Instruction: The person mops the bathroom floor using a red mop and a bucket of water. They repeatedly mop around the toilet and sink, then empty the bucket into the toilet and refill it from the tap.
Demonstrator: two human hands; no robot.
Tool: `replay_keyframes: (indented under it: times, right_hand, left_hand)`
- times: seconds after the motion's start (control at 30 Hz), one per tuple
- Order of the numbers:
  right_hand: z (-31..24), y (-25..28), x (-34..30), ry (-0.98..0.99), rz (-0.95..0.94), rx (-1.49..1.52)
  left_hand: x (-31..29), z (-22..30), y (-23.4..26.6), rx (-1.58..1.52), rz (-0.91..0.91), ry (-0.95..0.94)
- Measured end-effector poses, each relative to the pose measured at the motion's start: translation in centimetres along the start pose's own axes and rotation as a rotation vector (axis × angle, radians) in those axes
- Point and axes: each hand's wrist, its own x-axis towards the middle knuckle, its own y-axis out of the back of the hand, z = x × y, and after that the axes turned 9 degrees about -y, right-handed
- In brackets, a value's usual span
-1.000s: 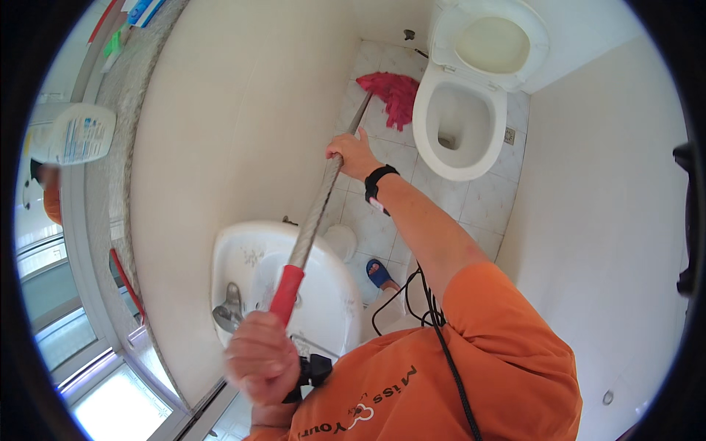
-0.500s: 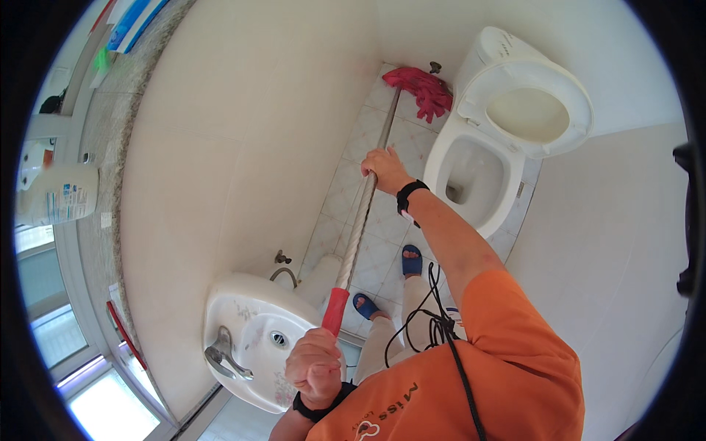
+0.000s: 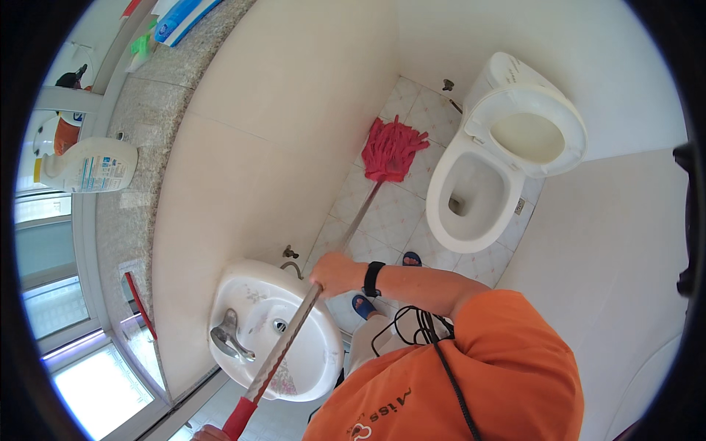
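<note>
A mop with a head of red cloth strips (image 3: 391, 148) lies on the tiled floor, between the left wall and the toilet. Its metal pole (image 3: 293, 327) slants toward me, passing over the sink. Partway along the pole, my right hand (image 3: 338, 273) is wrapped round it, slightly blurred, with a black band on the wrist. At the lower edge, my left hand (image 3: 212, 434) is mostly cut off by the frame; its visible part is closed at the end of the red handle grip (image 3: 240, 417).
A white toilet (image 3: 474, 187) with its lid raised stands on the right. The white sink (image 3: 327, 353) with a metal faucet (image 3: 230, 338) is below the pole. Along the left runs a stone ledge (image 3: 158, 95) holding a white jug (image 3: 107, 163). Black cables (image 3: 423, 323) hang before my body.
Both hands have drawn the mop back toward me and to the lower left. Its head has left the far corner by the wall, and the strips now fan out away from me.
</note>
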Motion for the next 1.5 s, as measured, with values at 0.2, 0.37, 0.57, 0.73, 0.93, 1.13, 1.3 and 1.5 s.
replay_keyframes:
  times: [0.2,0.37,0.57,0.73,0.93,1.13,1.3,1.5]
  right_hand:
    - [2.4,0.1,1.0,0.163,-0.238,-0.045]
    - [9.2,3.8,2.4,0.091,-0.192,-0.249]
    - [18.5,8.6,3.5,-0.056,0.075,-0.357]
    - [22.8,10.8,2.5,-0.153,0.367,-0.323]
    - [18.3,7.1,1.0,-0.164,0.619,-0.119]
    - [10.3,4.1,-2.8,-0.169,0.709,0.064]
    - [2.3,-1.6,-5.9,-0.185,0.704,0.150]
    - [-3.3,-6.7,-9.7,-0.167,0.695,0.259]
  left_hand:
    - [-3.7,-0.9,-1.0,0.104,0.296,0.128]
    - [-5.1,-6.6,-3.4,0.053,0.330,0.250]
    - [-4.0,-15.6,-6.4,0.060,0.043,0.240]
    - [-3.4,-20.8,-9.5,-0.082,-0.198,0.241]
    - [0.6,-16.5,-7.3,-0.091,-0.208,0.197]
    - [2.9,-7.5,-6.7,-0.011,-0.447,0.060]
    - [2.6,-1.5,-3.4,0.005,-0.441,-0.215]
    - [2.0,3.2,-0.3,-0.116,-0.626,-0.339]
